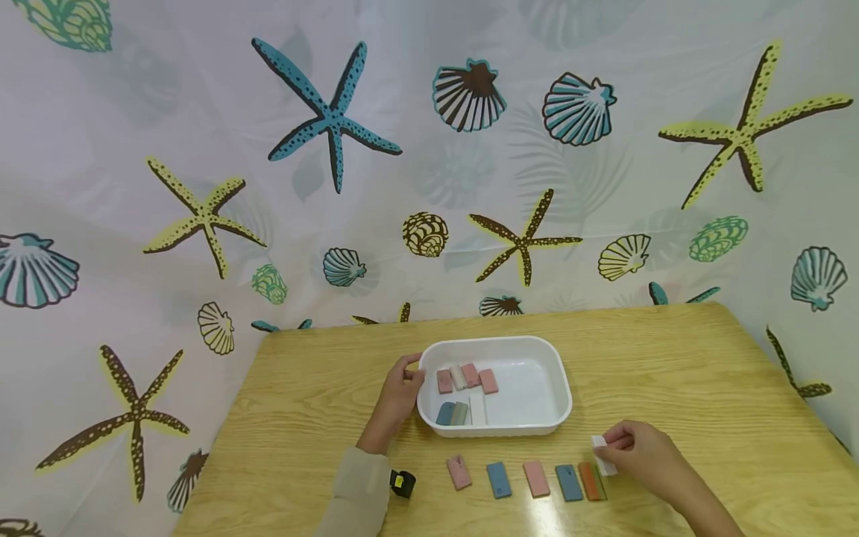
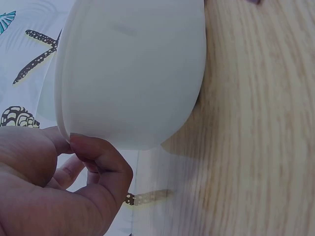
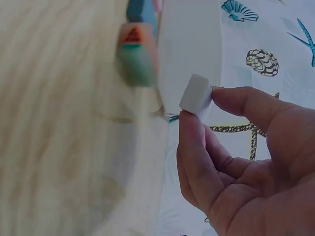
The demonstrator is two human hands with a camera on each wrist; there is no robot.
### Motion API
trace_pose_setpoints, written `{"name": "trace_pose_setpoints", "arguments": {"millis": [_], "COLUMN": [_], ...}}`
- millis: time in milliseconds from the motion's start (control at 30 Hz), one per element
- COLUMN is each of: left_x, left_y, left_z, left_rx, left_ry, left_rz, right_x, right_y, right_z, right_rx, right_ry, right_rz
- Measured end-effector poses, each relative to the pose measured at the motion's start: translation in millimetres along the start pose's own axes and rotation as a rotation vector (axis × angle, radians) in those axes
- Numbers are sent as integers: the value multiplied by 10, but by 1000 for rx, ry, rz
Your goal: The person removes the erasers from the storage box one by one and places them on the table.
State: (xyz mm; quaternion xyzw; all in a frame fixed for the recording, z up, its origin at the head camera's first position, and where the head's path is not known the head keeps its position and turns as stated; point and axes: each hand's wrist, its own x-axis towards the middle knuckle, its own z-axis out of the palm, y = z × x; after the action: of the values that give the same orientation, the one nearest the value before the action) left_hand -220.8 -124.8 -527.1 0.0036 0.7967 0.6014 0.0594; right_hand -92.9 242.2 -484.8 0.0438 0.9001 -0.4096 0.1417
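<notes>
My left hand [image 1: 405, 386] pinches the left rim of a white plastic tub [image 1: 562, 388]; the left wrist view has its thumb and a finger at the tub's edge. My right hand [image 1: 640, 453] pinches a white eraser [image 3: 196, 93] between thumb and fingers, right of a row of erasers on the table. That row runs from a pink eraser [image 1: 459, 473] through a blue eraser [image 1: 499, 479], a pink one [image 1: 536, 478] and another blue one [image 1: 569, 482] to an orange and green eraser [image 1: 590, 481]. Several pink, white, blue and greyish erasers lie in the tub's left half.
A small black object [image 1: 403, 483] with a yellow mark sits by my left sleeve [image 1: 359, 485]. The wooden table [image 1: 302, 418] meets a white curtain [image 1: 403, 283] printed with starfish and shells at its back and sides.
</notes>
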Motion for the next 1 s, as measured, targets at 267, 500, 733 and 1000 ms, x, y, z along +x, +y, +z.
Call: {"name": "trace_pose_setpoints", "arguments": {"millis": [267,500,733,1000], "left_x": [-26,-23,-22,-19], "left_y": [49,41,48,40], "left_z": [-8,6,11,5], "left_rx": [-1,6,3,-4], "left_ry": [-2,8,7,10], "left_rz": [13,12,-3,1], "right_x": [-66,-54,-79,-55], "right_y": [196,277,283,239], "right_z": [-3,55,95,89], "right_rx": [-24,-67,-67,-124], "right_ry": [-13,0,-9,-23], "right_rz": [65,61,60,29]}}
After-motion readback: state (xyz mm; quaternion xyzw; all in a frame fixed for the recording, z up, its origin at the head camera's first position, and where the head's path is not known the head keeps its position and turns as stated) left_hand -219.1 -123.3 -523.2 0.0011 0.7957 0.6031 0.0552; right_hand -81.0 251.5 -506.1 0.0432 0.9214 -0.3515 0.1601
